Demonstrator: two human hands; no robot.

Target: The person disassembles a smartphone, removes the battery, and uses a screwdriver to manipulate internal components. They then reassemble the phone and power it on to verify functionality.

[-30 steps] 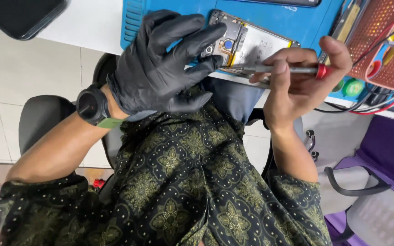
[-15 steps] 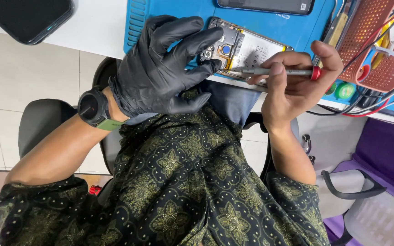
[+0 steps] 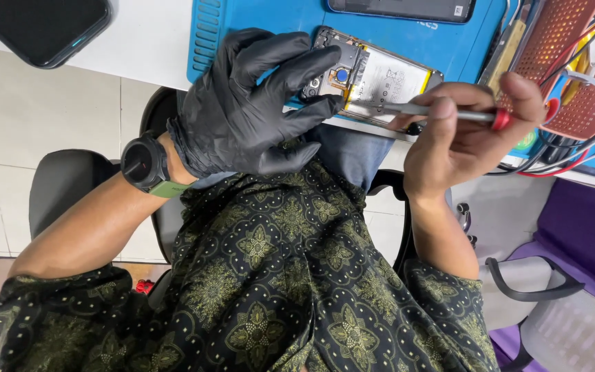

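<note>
An opened phone with its back cover off lies on a blue work mat, showing the battery and circuit board. My left hand, in a black glove, steadies the phone's left end with spread fingers. My right hand, bare, grips a thin screwdriver with a red cap, its metal shaft pointing left toward the phone's lower edge.
A black phone lies face up at the top left on the white table. Another dark phone rests at the mat's far edge. A red perforated tray and cables sit at the right. A purple chair stands lower right.
The view has shifted slightly; both hands stay on the phone, with the screwdriver held at nearly the same spot by the phone's lower edge.
</note>
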